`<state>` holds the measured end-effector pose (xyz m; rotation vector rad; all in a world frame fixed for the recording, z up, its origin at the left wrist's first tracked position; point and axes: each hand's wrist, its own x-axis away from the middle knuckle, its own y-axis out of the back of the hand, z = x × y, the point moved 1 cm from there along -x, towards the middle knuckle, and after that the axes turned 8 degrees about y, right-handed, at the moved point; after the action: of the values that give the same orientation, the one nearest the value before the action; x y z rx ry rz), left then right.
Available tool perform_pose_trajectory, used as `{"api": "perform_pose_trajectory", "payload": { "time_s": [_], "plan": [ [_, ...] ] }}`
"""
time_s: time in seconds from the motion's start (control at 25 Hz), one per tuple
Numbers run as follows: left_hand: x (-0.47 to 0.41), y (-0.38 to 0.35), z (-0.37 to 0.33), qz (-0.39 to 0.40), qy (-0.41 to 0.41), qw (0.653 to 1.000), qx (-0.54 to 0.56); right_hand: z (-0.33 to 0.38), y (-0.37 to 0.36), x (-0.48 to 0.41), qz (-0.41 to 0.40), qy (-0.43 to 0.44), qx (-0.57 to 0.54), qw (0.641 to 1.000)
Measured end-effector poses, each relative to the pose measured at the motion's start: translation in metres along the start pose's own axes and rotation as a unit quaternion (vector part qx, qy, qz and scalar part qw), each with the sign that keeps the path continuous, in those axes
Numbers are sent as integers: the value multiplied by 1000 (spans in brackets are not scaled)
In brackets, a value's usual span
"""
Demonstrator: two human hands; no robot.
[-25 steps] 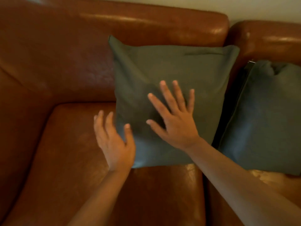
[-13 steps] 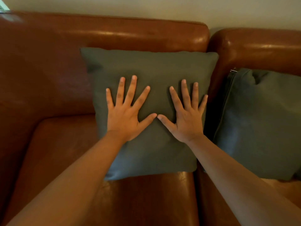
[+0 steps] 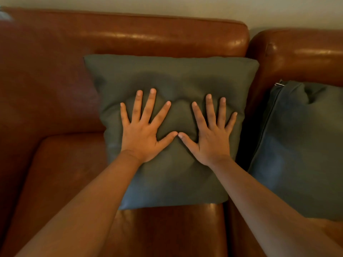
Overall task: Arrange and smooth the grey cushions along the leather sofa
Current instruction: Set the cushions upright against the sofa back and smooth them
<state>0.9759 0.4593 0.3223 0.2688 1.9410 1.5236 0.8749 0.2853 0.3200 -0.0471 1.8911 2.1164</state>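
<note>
We press our left hand (image 3: pixel 141 138) and right hand (image 3: pixel 211 141), both spread wide and flat and holding nothing, on the cushion (image 3: pixel 172 75) leaning against the sofa (image 3: pixel 130 38) back, thumbs touching.

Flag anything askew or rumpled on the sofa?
The right cushion has a dented top edge and its zipper side turned toward the middle cushion, which wrinkles only above both flat hands. Nothing damaged.

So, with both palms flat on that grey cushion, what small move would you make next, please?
Probably slide both hands, left hand and right hand, outward: the cushion is ridged at the fingertips, and thumbs nearly meet at its centre.
</note>
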Motion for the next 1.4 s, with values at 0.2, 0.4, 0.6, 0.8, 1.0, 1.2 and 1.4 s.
{"api": "perform_pose_trajectory", "payload": {
  "time_s": [0.2, 0.4, 0.6, 0.8, 1.0, 1.2, 1.4],
  "plan": [
    [44, 26, -16, -39, -48, 998, 9, 4, 13, 7, 12, 8, 6, 1000],
    [53, 10, -21, 27, -33, 999, -14, 16, 23, 33, -15, -6, 7, 1000],
    [52, -2, -16, 22, -36, 999, -4, 19, -1, 46, -9, 22, -3, 1000],
    [45, -25, -13, -10, -35, 999, -14, 9, -24, 35, -29, 21, -10, 999],
    [41, -47, -8, -26, -37, 999, -31, 4, -46, 24, -44, 24, -18, 999],
    [37, -41, -9, 9, -24, 999, -40, 6, -41, 21, -7, 21, -17, 1000],
    [48, -21, -13, 31, -25, 999, -30, 17, -5, 46, -16, 37, -22, 999]
  ]
}}
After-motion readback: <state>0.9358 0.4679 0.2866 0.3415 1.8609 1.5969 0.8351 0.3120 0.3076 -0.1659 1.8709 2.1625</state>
